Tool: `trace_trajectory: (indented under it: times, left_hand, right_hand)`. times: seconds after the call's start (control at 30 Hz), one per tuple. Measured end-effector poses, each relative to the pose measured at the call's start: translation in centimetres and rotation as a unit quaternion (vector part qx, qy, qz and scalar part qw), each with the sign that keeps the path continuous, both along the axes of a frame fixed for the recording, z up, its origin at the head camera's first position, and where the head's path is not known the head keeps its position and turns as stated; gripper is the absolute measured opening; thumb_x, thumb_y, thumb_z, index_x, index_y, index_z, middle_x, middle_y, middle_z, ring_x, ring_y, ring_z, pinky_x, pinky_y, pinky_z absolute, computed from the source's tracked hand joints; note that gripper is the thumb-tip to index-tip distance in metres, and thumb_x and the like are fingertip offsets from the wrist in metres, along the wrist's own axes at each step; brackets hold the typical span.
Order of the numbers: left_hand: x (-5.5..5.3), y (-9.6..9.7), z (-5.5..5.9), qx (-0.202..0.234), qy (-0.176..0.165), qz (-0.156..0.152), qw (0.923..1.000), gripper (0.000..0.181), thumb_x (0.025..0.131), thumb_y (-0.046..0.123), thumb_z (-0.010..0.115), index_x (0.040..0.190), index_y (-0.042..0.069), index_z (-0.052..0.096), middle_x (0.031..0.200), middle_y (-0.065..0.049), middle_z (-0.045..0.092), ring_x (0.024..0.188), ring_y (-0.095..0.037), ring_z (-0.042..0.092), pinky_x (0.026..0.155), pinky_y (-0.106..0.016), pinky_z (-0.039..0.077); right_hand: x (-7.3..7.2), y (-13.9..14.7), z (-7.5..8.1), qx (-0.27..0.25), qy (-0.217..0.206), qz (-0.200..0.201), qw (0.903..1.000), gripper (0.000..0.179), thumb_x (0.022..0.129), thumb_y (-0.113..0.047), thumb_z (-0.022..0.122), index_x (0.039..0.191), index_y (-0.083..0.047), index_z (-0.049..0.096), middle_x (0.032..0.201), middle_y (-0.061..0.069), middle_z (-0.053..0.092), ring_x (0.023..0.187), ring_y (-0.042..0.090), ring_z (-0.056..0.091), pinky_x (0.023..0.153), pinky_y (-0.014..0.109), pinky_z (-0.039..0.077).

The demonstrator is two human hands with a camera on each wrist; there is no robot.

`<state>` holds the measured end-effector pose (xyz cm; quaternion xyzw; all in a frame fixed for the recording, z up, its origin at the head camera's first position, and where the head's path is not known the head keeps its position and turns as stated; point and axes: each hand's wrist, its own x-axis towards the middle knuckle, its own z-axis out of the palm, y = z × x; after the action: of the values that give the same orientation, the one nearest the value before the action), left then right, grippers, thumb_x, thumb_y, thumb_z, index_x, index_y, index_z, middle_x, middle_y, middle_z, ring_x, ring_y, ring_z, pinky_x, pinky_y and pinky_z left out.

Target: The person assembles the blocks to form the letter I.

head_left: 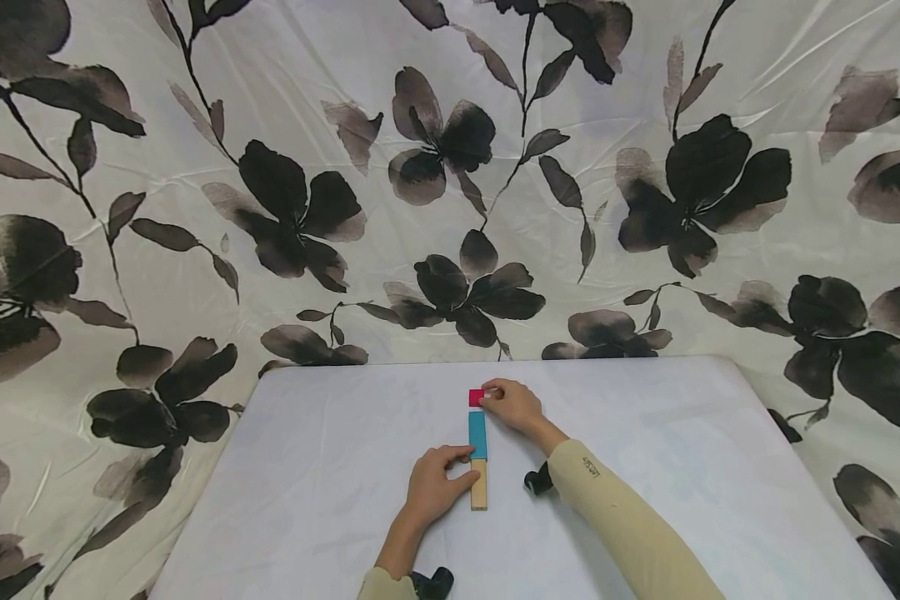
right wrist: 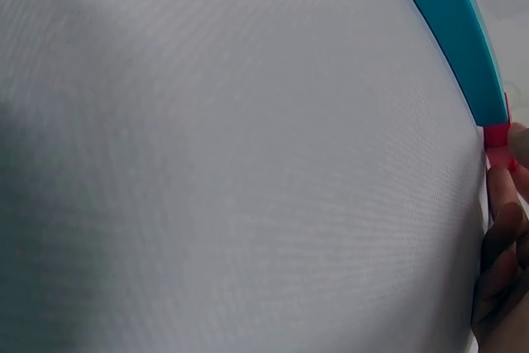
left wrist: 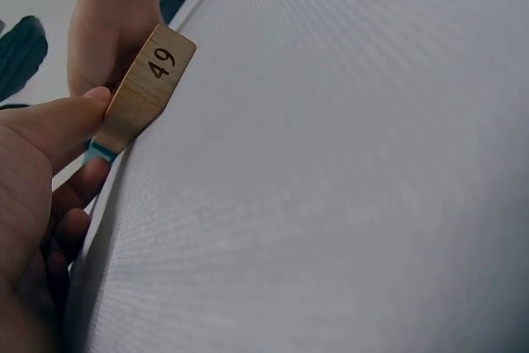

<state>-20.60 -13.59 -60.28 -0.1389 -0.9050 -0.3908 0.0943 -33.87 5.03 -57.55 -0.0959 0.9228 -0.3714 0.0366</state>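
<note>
A red block lies at the far end of a line of blocks on the white table. My right hand pinches it at its right side; the right wrist view shows the thumb against the red. Just nearer is a longer blue block, a narrow gap apart from the red one. A plain wooden block touches its near end and bears the number 49. My left hand is at their left side, its index fingertip at the blue block and its thumb on the wooden block.
The white tabletop spreads around the line of blocks, its back edge close beyond the red block. A flowered cloth hangs behind the table. Black devices are worn at both wrists.
</note>
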Motion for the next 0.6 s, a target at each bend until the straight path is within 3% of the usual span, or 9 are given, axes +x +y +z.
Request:
trace_trajectory:
  times: [0.27, 0.6]
  left_hand:
    - [-0.06, -0.08, 0.06, 0.003, -0.015, 0.002, 0.9999, 0.037, 0.083, 0.033, 0.077, 0.119, 0.022, 0.071, 0.093, 0.015, 0.063, 0.077, -0.008, 0.047, 0.069, -0.027, 0.040]
    - [0.17, 0.01, 0.38, 0.005, -0.010, 0.001, 0.9999, 0.036, 0.084, 0.031, 0.077, 0.117, 0.019, 0.072, 0.092, 0.012, 0.063, 0.075, -0.010, 0.047, 0.067, -0.027, 0.038]
  right_hand:
    - [0.04, -0.07, 0.20, 0.005, -0.005, 0.002, 1.0000, 0.031, 0.090, -0.035, 0.069, 0.117, -0.020, 0.070, 0.079, -0.006, 0.059, 0.073, 0.014, 0.052, 0.065, 0.032, 0.039]
    - [0.22, -0.02, 0.45, 0.000, -0.007, 0.006, 1.0000, 0.032, 0.090, -0.035, 0.069, 0.117, -0.019, 0.070, 0.079, -0.005, 0.059, 0.073, 0.015, 0.052, 0.066, 0.033, 0.039]
